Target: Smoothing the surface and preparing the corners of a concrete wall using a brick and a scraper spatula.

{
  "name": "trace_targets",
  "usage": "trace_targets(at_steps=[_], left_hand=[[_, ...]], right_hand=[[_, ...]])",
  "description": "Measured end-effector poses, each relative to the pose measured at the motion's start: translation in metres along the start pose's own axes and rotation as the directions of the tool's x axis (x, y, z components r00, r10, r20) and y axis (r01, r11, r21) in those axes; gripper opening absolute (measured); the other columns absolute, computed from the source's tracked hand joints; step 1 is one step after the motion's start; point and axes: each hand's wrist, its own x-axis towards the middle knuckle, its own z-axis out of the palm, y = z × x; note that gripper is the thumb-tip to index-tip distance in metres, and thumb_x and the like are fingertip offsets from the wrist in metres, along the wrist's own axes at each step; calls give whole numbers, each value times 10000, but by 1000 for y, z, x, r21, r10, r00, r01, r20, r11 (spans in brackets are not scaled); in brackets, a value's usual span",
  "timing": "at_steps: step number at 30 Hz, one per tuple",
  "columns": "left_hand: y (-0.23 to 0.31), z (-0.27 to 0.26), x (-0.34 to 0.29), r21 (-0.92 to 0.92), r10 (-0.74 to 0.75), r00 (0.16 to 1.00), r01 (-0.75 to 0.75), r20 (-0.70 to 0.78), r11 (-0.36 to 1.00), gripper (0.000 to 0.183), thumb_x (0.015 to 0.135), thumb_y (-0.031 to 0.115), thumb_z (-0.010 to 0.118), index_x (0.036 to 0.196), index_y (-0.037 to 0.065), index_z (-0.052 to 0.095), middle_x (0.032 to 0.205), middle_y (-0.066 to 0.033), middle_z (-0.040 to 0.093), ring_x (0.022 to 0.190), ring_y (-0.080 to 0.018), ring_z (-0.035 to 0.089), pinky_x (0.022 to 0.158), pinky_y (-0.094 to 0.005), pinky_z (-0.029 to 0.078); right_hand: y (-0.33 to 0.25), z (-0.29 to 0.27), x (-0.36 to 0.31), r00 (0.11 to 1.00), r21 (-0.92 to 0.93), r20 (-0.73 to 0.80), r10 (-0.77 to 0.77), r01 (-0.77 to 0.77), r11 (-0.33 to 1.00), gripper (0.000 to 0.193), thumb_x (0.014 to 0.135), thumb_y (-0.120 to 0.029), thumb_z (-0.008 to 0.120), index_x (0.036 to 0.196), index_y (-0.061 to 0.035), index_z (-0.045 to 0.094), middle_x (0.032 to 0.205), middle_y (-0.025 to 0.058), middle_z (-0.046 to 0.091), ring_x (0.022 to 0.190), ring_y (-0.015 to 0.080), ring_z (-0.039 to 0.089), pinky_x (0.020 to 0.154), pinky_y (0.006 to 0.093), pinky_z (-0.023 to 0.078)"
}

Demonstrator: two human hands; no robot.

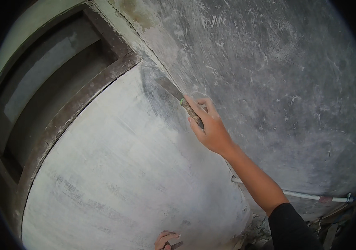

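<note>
My right hand (212,129) is closed round the worn, mottled handle of a putty knife (170,86). A bit of green shows where blade meets handle. The flat metal blade points up and left, against or close to a grey, bare-looking patch (160,100) at the top of a whitish wall (115,154). This patch lies beside the corner seam with a darker grey wall. At the lower edge my left hand (163,240) shows only in part, its fingers curled around a thin dark piece that I cannot make out.
A dark brown window frame (71,102) with a recess borders the whitish wall on the left. The rough grey wall (277,91) fills the right side. Low on it runs a pale pipe (307,196). Rubble and loose pieces (261,229) lie below, near my right sleeve.
</note>
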Motion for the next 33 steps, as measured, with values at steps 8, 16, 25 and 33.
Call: trace_targets(at_steps=[8, 16, 25, 33], left_hand=[[4, -10, 1, 68, 17, 1000, -17, 1, 998, 626, 943, 565, 563, 1090, -27, 705, 1096, -180, 629, 941, -286, 672, 589, -365, 645], [-8, 3, -1, 18, -123, 992, 123, -14, 992, 602, 951, 533, 563, 1081, -38, 702, 1099, -178, 631, 916, -272, 680, 576, -342, 638], [7, 46, 22, -28, -98, 995, 98, -3, 995, 521, 957, 443, 580, 1101, -44, 694, 1122, -189, 632, 936, -280, 697, 600, -342, 648], [-5, 50, 13, -55, -108, 993, 110, 45, 992, 464, 975, 368, 571, 1125, -57, 684, 1159, -216, 641, 953, -299, 706, 640, -383, 665]], right_hand=[[14, 55, 58, 999, -68, -25, 48, -49, 996, 577, 992, -127, 581, 1549, -189, 444, 1110, 150, 566, 851, 296, 641, 791, 413, 542], [6, 42, 73, 999, -83, -10, 50, -51, 995, 561, 985, -119, 585, 1532, -159, 468, 1026, 150, 611, 771, 273, 634, 725, 406, 542], [10, 34, 70, 998, -109, 39, 51, -46, 993, 559, 983, -108, 595, 1527, -154, 477, 947, 128, 613, 771, 236, 624, 715, 384, 534], [28, 32, 56, 1000, -124, 7, -30, 31, 992, 550, 965, -114, 619, 1501, -115, 494, 1028, 184, 641, 743, 297, 698, 675, 402, 589]])
